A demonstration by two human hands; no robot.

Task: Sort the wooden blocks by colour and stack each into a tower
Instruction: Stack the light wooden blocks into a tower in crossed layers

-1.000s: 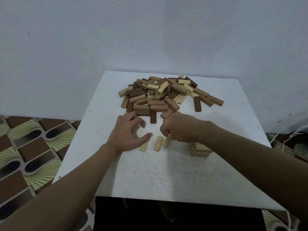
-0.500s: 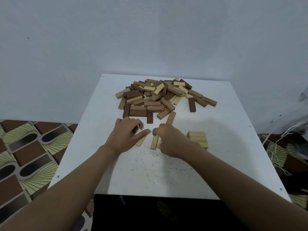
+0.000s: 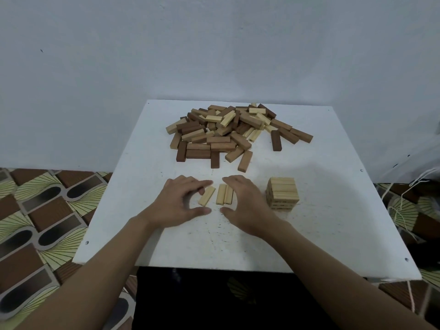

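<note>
A mixed pile of light, mid-brown and dark wooden blocks (image 3: 228, 132) lies at the back of the white table (image 3: 333, 234). A short tower of light blocks (image 3: 282, 194) stands to the right. Three light blocks lie side by side near the table's middle: one tilted block (image 3: 206, 196) on the left and a pair (image 3: 225, 197) touching each other. My left hand (image 3: 178, 202) cups around the left block from the left, fingers and thumb spread. Mirroring it, my right hand (image 3: 245, 203) curves around the pair from the right. Neither hand grips a block.
A single dark block (image 3: 276, 140) and a few brown blocks (image 3: 295, 134) lie apart to the right of the pile. Patterned floor (image 3: 35, 210) shows left of the table, and white cords (image 3: 404, 206) hang at the right edge. A grey wall stands behind.
Both hands have drawn back from the pile toward me and opened. The three light blocks now lie bare between them, and the tower shows fully.
</note>
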